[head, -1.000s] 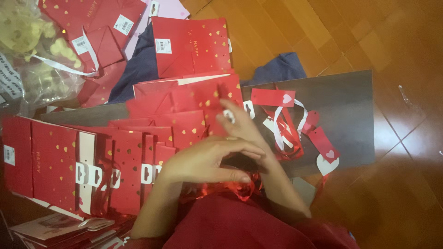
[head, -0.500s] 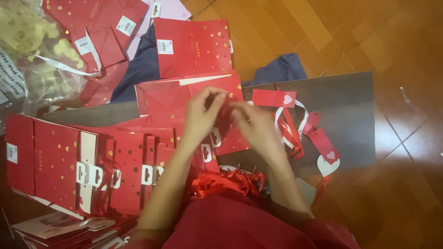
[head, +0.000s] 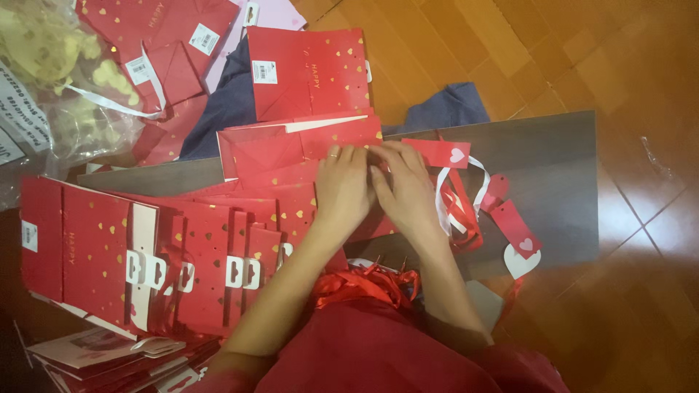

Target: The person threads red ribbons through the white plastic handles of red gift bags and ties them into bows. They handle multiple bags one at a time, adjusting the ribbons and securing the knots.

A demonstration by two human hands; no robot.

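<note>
Presently I noted both hands on the flat red gift bag (head: pixel 298 149) lying on the grey board (head: pixel 553 189) over the wooden floor (head: pixel 582 58). The left hand (head: pixel 342 185) lay palm down, fingers spread and pressing the paper near its top edge. The right hand (head: pixel 404 185) sat just beside it, fingertips curled down onto the same edge; whether it pinched a fold I could not tell. My judgement: good work here needed one hand pinning the bag still while the other ran along the crease. White and red ribbons (head: pixel 459 207) with a heart tag (head: pixel 437 153) lay just right of the hands, a row of standing bags (head: pixel 109 255) to the left.
</note>
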